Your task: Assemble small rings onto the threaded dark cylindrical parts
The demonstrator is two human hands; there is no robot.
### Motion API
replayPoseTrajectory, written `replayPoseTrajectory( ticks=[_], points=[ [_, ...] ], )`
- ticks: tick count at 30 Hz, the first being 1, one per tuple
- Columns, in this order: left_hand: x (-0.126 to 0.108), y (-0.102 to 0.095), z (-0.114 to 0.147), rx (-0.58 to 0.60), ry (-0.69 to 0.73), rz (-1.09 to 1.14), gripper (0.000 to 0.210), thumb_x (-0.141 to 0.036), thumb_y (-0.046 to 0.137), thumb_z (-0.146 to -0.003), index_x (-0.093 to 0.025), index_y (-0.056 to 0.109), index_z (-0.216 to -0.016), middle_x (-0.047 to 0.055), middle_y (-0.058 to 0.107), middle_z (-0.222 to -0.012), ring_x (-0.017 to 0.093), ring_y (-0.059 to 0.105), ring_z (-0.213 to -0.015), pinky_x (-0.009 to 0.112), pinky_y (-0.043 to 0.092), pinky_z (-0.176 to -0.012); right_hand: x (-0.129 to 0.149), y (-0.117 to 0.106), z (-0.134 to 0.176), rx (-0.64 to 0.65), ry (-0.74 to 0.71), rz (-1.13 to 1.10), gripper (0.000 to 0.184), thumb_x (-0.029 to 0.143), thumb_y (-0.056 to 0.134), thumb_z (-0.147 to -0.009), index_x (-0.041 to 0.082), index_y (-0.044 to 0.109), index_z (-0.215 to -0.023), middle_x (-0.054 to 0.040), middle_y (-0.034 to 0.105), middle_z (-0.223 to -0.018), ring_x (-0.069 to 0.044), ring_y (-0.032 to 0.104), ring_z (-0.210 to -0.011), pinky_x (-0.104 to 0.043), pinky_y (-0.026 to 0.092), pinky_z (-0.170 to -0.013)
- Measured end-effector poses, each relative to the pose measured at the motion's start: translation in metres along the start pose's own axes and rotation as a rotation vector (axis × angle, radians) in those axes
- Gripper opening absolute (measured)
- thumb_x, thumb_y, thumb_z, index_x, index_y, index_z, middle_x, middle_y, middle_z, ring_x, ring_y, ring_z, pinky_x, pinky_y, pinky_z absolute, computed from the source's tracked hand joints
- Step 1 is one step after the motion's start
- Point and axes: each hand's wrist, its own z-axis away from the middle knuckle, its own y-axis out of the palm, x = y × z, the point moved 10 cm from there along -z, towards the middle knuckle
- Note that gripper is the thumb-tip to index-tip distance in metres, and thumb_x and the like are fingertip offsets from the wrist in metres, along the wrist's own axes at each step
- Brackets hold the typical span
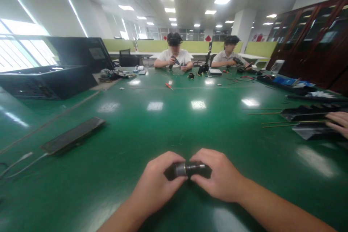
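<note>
Low in the middle of the head view, a short black and grey cylinder (187, 169) lies sideways between my hands. A thin gold-coloured ring runs round its middle, and its exact kind I cannot make out. My left hand (160, 175) grips the grey half, thumb below and fingers above. Around the black half, my right hand (219, 175) is closed in the same way. The two hands are close together, with fingertips nearly meeting at the ring. Both far ends of the cylinder are partly hidden by the palms. Green table surface (152, 134) shows beneath.
A flat dark bar (74, 136) with a white cable lies left. Behind it stands a large black case (49, 81). A red screwdriver (169, 86) lies farther back. At right, another person's hand (338, 122) touches black trays with thin rods. Two people (174, 58) work across the table.
</note>
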Motion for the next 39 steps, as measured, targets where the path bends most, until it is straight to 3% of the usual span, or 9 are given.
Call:
replayPoseTrajectory(
  ticks=[6, 39],
  points=[
    [-0.01, 0.003, 0.0, -0.004, 0.082, 0.039, 0.021, -0.014, 0.072, -0.081, -0.027, 0.071, -0.098, -0.003, 0.07, -0.093, 0.011, 0.065, -0.086, 0.022, 0.05, -0.078, 0.007, 0.002, 0.001, -0.007, -0.034, -0.021, 0.018, 0.016, 0.072, -0.08, 0.02, 0.069, -0.097, -0.0017, 0.071, -0.091, -0.018, 0.064, -0.083, -0.03, 0.047, -0.077],
    [-0.012, -0.001, 0.004, -0.086, 0.107, 0.036, 0.024, -0.014, 0.078, -0.076, -0.024, 0.075, -0.098, 0.001, 0.072, -0.092, 0.013, 0.068, -0.084, 0.023, 0.054, -0.077, -0.004, 0.001, 0.003, -0.031, 0.03, -0.119, 0.006, 0.016, 0.07, -0.082, 0.019, 0.072, -0.087, -0.0015, 0.07, -0.079, -0.016, 0.064, -0.071, -0.027, 0.045, -0.068]
  ],
)
